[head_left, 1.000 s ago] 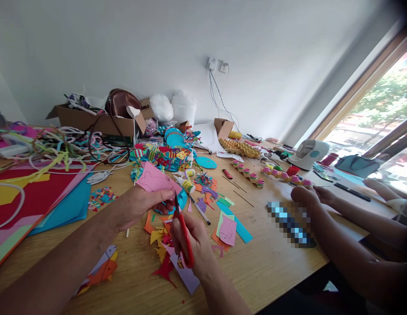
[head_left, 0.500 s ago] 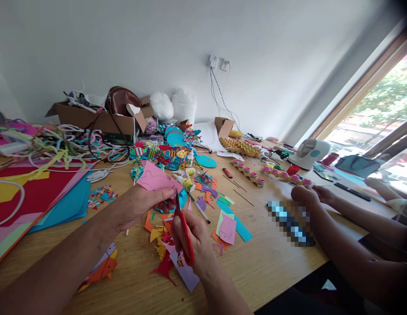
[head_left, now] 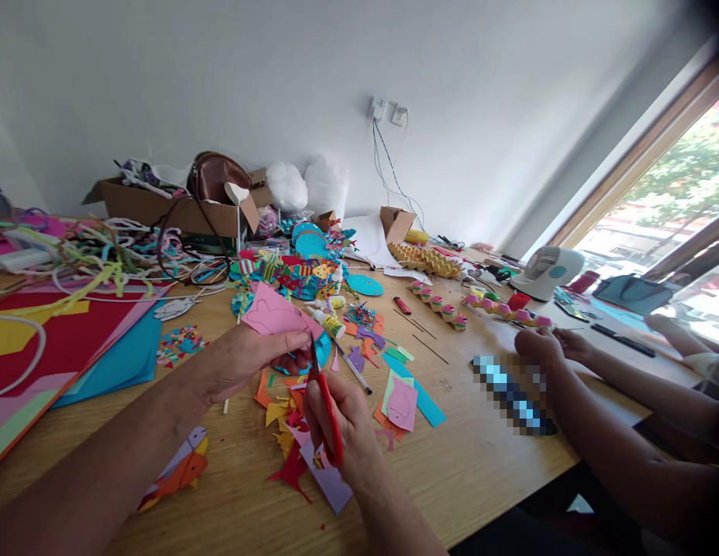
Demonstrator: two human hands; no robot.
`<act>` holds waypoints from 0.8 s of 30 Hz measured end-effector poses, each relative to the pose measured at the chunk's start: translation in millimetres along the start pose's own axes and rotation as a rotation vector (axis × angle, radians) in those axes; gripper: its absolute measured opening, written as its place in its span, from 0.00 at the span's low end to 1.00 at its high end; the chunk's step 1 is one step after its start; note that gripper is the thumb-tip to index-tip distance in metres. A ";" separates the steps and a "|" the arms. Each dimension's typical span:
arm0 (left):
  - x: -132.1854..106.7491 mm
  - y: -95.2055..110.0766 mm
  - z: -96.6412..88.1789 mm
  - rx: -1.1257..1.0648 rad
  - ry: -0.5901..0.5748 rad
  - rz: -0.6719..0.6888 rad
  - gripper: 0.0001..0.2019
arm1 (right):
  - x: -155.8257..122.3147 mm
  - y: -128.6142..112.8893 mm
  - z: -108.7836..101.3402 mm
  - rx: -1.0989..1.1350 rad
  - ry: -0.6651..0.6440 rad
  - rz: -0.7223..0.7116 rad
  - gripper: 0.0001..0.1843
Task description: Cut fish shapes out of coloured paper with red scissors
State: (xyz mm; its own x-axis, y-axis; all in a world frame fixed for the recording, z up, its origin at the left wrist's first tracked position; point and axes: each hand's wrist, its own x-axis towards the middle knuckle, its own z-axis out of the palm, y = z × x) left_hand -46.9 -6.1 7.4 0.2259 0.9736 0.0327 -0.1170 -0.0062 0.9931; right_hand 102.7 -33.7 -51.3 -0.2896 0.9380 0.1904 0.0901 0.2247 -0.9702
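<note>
Between the thumb and fingers of my left hand (head_left: pixel 272 351) is a sheet of pink paper (head_left: pixel 272 309) with a fish outline drawn on it. My right hand (head_left: pixel 344 417) is closed around the red handles of a pair of scissors (head_left: pixel 334 425). Their dark blades point up at the paper's lower right edge, close to my left thumb. Below the scissors lie coloured paper scraps (head_left: pixel 286 440) and a purple strip (head_left: pixel 330 483). Cut paper fish (head_left: pixel 188 467) rest under my left forearm. To the right, another pink piece with a drawn fish (head_left: pixel 401 404) lies on stacked paper.
Glue bottles (head_left: pixel 330 323) and a pen (head_left: pixel 357 372) lie beyond my hands. Coloured sheets (head_left: pixel 113 367) cover the left side. A cardboard box (head_left: pixel 167 212) stands at the back. At right, another person's hands (head_left: pixel 544 344) work near painted egg-carton strips (head_left: pixel 507 309).
Almost nothing differs. My hands, the pink paper and the scissors keep nearly the same place, and the view has shifted very slightly.
</note>
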 end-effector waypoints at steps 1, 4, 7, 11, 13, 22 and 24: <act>0.0 0.2 -0.5 -0.001 -0.004 -0.001 0.07 | 0.1 -0.8 0.0 0.005 -0.004 0.002 0.28; -0.4 0.9 -3.1 -0.002 -0.018 -0.013 0.06 | 0.9 -2.2 -0.2 0.002 -0.011 0.017 0.28; -0.8 0.8 -7.6 0.005 -0.051 -0.019 0.06 | 1.6 -1.5 -0.4 -0.011 -0.019 0.036 0.28; -1.0 -0.1 -13.0 0.007 -0.090 -0.013 0.06 | 1.9 0.0 -0.6 -0.041 -0.038 0.029 0.28; -1.0 -0.2 -14.0 0.003 -0.096 -0.006 0.06 | 2.0 0.5 -0.7 -0.047 -0.043 0.028 0.28; 0.7 3.7 -9.3 0.033 0.004 0.023 0.08 | 1.8 1.2 -0.1 -0.034 -0.028 0.036 0.28; 0.7 3.7 -8.3 0.043 0.013 0.035 0.08 | 1.5 0.7 0.1 -0.009 -0.034 0.056 0.27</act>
State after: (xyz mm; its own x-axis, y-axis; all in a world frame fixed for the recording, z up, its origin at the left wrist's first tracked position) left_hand -55.2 -3.5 10.2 0.2101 0.9754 0.0661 -0.0829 -0.0495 0.9953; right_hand 102.2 -32.1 -51.7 -0.3160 0.9397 0.1308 0.1151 0.1748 -0.9779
